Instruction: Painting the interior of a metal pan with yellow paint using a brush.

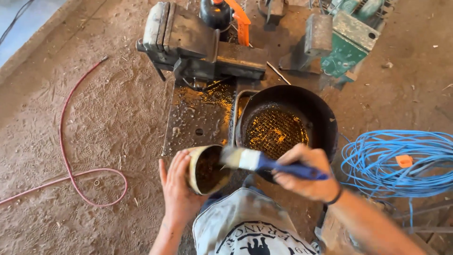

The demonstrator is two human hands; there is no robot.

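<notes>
My left hand point(177, 189) grips a short round metal part point(204, 169), open end turned to the right, its inside dark and oily. My right hand point(306, 172) holds a paintbrush with a blue handle point(264, 163); its pale bristles touch the rim of the round part. Just beyond the hands sits a black round basin point(321, 115) with a wire mesh point(276, 130) and yellowish liquid in its bottom.
A heavy bench vise point(198, 45) stands on an oily steel plate point(198, 118). A green metal machine point(347, 42) is at the back right. A coil of blue cable point(401, 163) lies to the right, a red hose point(66, 156) on the dirt floor to the left.
</notes>
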